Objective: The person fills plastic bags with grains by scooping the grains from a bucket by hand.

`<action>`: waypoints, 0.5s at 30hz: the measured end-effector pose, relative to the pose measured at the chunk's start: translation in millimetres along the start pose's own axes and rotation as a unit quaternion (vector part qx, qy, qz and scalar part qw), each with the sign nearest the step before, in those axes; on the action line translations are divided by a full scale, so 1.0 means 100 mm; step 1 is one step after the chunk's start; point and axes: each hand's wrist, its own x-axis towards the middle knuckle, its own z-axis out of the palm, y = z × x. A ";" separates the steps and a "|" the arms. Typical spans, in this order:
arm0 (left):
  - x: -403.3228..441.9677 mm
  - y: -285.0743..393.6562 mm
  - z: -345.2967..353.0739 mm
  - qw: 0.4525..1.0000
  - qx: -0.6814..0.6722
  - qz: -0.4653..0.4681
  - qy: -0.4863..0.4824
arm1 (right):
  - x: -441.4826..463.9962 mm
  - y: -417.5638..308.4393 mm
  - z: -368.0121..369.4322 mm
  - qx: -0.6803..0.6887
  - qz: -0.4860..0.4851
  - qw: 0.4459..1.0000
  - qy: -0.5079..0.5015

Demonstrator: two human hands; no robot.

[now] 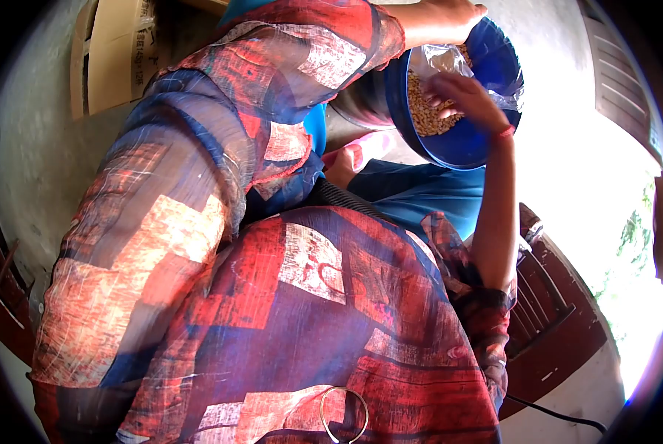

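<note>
A round blue tub (453, 154) stands at the upper right, with tan nuts or pellets (424, 111) and a clear plastic bag (442, 57) inside. My right hand (465, 100), a red band at its wrist, is over the tub's opening, close above the pellets. Its fingers are apart, slightly blurred, with nothing visible in them. At the top edge, my left hand (456, 18) is beside the tub's rim and the bag. Its fingers are mostly hidden, and any grip on the rim or bag cannot be made out.
An open cardboard box (117, 63) is at the upper left. Dark red furniture with metal bars (550, 318) stands at the lower right, near a black cable (557, 413). A pink shoe (357, 154) shows beside the tub.
</note>
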 end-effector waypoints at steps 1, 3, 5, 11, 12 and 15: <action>0.01 0.00 0.02 1.000 -0.004 0.000 0.012 | 0.09 0.09 0.07 -0.073 0.041 0.995 -0.051; 0.01 0.00 0.01 1.000 -0.007 -0.001 0.024 | 0.23 0.28 0.18 -0.123 0.070 0.989 -0.039; -0.02 0.03 -0.06 1.000 -0.015 -0.011 0.001 | 0.49 0.70 0.24 -0.172 0.098 0.980 -0.030; -0.02 0.00 -0.02 1.000 -0.015 0.004 0.017 | 0.89 0.88 0.34 -0.216 0.096 0.969 -0.072; -0.02 0.00 -0.03 1.000 -0.015 0.003 0.017 | 0.90 0.81 0.39 -0.216 0.096 0.969 -0.072; -0.04 -0.01 -0.03 1.000 0.000 0.010 0.007 | 0.94 0.78 0.45 -0.148 0.070 0.983 -0.087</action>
